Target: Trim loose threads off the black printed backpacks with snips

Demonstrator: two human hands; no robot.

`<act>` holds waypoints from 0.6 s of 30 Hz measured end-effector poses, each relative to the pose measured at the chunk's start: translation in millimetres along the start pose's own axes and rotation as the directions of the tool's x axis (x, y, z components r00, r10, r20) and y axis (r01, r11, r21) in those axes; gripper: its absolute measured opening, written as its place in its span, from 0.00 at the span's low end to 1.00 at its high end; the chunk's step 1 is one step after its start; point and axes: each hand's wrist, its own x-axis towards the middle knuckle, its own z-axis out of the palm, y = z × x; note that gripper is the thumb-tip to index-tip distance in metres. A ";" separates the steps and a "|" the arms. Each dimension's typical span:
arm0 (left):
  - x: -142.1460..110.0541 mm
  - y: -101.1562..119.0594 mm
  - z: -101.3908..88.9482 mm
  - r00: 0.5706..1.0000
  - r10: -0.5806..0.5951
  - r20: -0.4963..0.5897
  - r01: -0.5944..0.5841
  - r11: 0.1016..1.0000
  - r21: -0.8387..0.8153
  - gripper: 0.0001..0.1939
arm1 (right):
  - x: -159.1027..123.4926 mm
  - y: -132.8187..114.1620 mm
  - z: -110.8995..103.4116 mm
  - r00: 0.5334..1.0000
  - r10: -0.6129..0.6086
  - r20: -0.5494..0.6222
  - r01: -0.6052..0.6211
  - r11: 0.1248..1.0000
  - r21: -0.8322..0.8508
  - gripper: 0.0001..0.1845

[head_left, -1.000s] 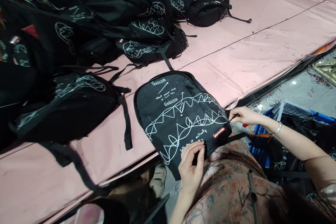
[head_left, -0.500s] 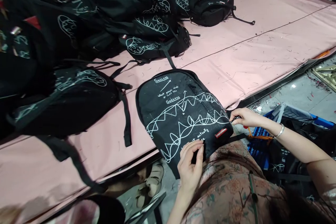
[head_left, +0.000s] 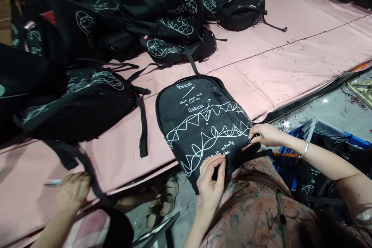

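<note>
With the clock dial centred on the work, 12 o'clock pointing away from the worker, I find a black fabric backpack printed with white scribbled lines and lettering [head_left: 188,124] lying face up across the near edge of the table covered in pink sheeting [head_left: 308,58]. Its base overhangs towards the worker's floral garment [head_left: 255,209], an arrangement that, in my judgement, keeps the lower part within easy reach of both hands. At 3 o'clock the right hand [head_left: 258,134] has thumb and fingers pinched on a small, slim, dark item [head_left: 255,136], its kind not determinable from where I stand; it is held low over the panel, close to the small red rectangular label [head_left: 246,147], presumably for fine control. At 6 o'clock the left hand [head_left: 211,174] is curled at the lower edge, thumb and forefinger tips near each other; whether they pinch cloth cannot be told, though the placing suggests steadying. Another black backpack with trailing webbing straps [head_left: 95,124] lies at 9 o'clock, a heap of similar black backpacks [head_left: 133,4] at 11, and a blue plastic crate holding dark bags [head_left: 283,174] at 4. At 8 o'clock a co-worker's hand [head_left: 74,190] rests by the table edge, near a thin pale object [head_left: 52,182]
</note>
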 end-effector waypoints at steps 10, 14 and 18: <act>-4.9 -4.6 -5.6 0.999 -0.028 -0.016 0.028 1.000 -0.007 0.05 | -2.2 0.6 13.5 0.986 -0.033 -0.163 0.057 0.988 0.141 0.02; -4.7 -11.4 -13.4 1.000 0.007 0.030 -0.009 0.997 0.074 0.05 | -7.2 7.1 18.6 0.961 -0.057 -0.270 0.104 0.981 0.164 0.01; -8.0 -14.3 -25.4 0.980 0.005 0.200 -0.084 0.918 0.388 0.17 | -8.1 29.5 25.1 0.918 0.103 -0.383 0.118 0.852 0.510 0.11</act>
